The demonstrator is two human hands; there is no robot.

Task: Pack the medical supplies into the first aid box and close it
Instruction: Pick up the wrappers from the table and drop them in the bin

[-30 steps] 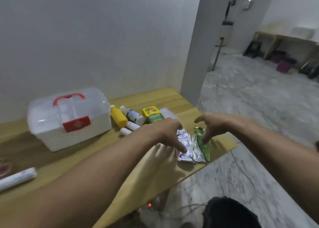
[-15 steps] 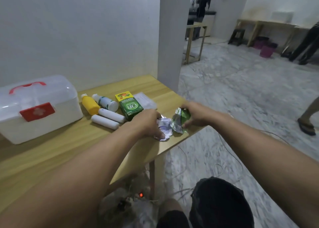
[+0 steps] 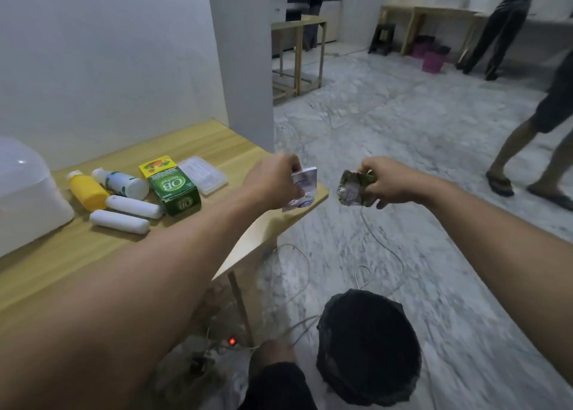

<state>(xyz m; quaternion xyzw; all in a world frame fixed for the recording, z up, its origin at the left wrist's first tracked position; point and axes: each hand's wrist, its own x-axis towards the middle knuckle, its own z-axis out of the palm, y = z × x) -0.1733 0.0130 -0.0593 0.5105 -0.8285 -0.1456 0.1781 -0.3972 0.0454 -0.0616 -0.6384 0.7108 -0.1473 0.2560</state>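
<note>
My left hand [image 3: 271, 181] grips a stack of white and purple sachets [image 3: 305, 186] above the table's right corner. My right hand [image 3: 386, 183] holds a crumpled green foil sachet [image 3: 352, 188] out over the floor, past the table edge. The white first aid box [image 3: 24, 192], lid shut, sits at the far left, partly cut off. Between it and my left hand lie a yellow bottle [image 3: 86, 189], a white bottle [image 3: 122, 183], two white rolls [image 3: 119, 222], a green OB herbal carton [image 3: 172, 186] and a clear flat case [image 3: 203, 175].
The wooden table [image 3: 77, 254] ends just under my left hand. A black bin [image 3: 369, 347] and a power strip [image 3: 223, 344] with cables sit on the floor below. A person's legs [image 3: 533, 149] stand at the right, another person farther back.
Both hands have lifted their sachets off the table and moved apart. The view has swung right, so the first aid box has slid to the left edge.
</note>
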